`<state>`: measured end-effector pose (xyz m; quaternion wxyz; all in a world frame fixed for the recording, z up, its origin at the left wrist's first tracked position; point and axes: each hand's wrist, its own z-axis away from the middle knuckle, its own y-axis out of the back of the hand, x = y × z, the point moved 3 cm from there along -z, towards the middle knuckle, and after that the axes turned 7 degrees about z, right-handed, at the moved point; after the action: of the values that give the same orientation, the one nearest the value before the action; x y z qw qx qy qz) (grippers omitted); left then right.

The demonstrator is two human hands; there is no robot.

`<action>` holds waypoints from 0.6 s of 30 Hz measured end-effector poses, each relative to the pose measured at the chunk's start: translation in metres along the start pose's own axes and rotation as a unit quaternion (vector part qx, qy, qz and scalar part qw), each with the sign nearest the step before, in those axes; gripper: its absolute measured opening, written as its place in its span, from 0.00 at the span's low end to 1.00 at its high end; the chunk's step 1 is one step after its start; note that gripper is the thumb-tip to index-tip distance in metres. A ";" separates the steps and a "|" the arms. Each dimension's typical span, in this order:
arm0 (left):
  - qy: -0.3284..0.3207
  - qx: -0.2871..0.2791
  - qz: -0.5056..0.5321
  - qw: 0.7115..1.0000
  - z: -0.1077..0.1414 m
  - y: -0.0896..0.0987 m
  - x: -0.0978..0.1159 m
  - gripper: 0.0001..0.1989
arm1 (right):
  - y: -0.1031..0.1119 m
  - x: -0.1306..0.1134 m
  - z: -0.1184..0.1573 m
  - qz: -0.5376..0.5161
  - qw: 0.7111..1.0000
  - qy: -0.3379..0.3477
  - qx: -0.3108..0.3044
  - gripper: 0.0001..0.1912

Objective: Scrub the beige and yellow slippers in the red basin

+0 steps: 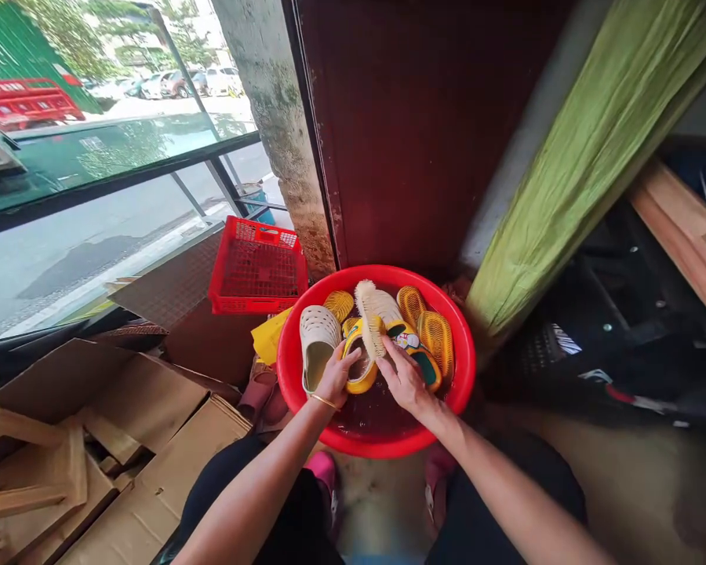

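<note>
A yellow clog is gripped at its heel end by my left hand, over a red basin of dark water. My right hand holds a scrub brush with pale bristles, which lies against the clog's upper part. Left of my left hand a white clog leans on the basin wall. Beyond my right hand are a yellow clog with a cartoon print and dark green inside, a second white clog partly behind the brush, and yellow ribbed soles.
A red plastic crate stands behind the basin to the left. Flattened cardboard and wooden pieces lie at the left. A dark red panel rises behind the basin, with a green curtain to its right.
</note>
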<state>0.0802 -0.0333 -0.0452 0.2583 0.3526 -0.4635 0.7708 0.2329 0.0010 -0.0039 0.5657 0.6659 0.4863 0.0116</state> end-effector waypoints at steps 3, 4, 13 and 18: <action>0.022 -0.001 0.016 1.000 -0.001 0.003 0.001 0.37 | 0.008 -0.008 0.002 0.075 0.994 0.061 -0.048 0.27; 0.026 0.008 0.015 1.000 0.000 0.005 0.003 0.36 | 0.011 -0.009 0.003 0.097 0.991 0.068 -0.057 0.28; 0.090 0.022 -0.061 0.994 0.012 0.020 0.020 0.24 | 0.017 0.030 -0.019 0.254 0.955 -0.038 -0.148 0.28; 0.102 0.005 -0.099 0.990 0.017 0.021 0.013 0.24 | 0.022 0.029 -0.018 0.246 0.959 -0.078 -0.119 0.28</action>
<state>0.0621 -0.0569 -0.0407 0.3772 0.3182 -0.3934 0.7757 0.2523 0.0358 0.0041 0.6564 0.6919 0.2571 0.1563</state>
